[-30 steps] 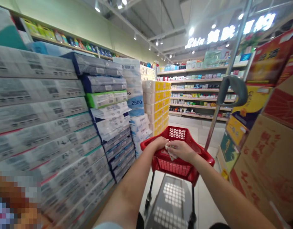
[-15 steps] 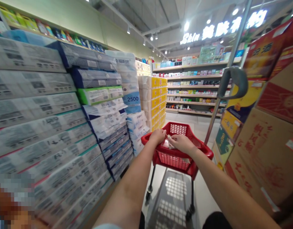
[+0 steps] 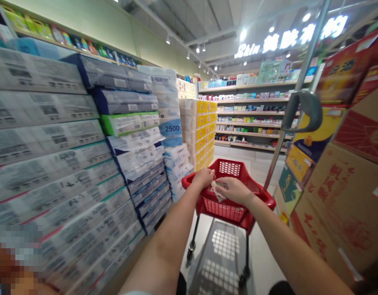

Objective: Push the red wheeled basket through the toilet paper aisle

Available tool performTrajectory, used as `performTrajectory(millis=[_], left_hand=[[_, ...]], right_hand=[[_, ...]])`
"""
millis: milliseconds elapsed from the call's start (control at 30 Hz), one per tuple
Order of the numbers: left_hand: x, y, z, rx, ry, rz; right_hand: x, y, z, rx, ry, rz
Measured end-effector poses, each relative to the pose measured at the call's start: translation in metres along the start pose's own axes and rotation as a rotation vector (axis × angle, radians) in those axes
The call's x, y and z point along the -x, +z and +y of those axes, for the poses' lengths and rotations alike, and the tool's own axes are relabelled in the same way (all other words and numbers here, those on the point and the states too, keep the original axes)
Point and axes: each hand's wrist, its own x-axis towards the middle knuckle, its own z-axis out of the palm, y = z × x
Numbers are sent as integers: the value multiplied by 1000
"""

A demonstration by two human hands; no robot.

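A red shopping basket on wheels (image 3: 238, 205) stands in the aisle ahead of me. My left hand (image 3: 203, 178) is closed over its near rim on the left side. My right hand (image 3: 233, 190) is closed beside it, pinching a small crumpled white piece of paper (image 3: 217, 191) that hangs against the basket's near wall. The two hands nearly touch. The basket's grey pull handle (image 3: 302, 110) rises on a pole to the right.
Stacked packs of tissue paper (image 3: 69, 164) wall the left side. Cardboard boxes (image 3: 345, 164) are piled on the right. Yellow boxes (image 3: 204, 135) stand further along, and stocked shelves (image 3: 253, 119) close the far end of the tiled aisle (image 3: 263, 164).
The view has shifted slightly as the cart rolls along the aisle. Both hands stay on the basket rim, and the white paper hangs a little lower now.
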Motion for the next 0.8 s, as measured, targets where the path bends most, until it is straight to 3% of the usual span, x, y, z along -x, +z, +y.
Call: performTrajectory(millis=[67, 133, 333, 500, 633, 800], left_hand=[[1, 0, 1, 16, 20, -39], [3, 0, 2, 23, 26, -67], [10, -4, 8, -43, 83, -80], [17, -9, 10, -120, 175, -182], [19, -9, 3, -110, 200, -180], [18, -8, -5, -98, 211, -150]], right_hand=[[5, -2, -4, -17, -152, -11], [7, -3, -6, -54, -186, -17], [3, -1, -6, 55, 208, 55], [1, -1, -7, 53, 324, 29], [-3, 1, -14, -11, 291, -8], [-6, 4, -18, -5, 171, 63]])
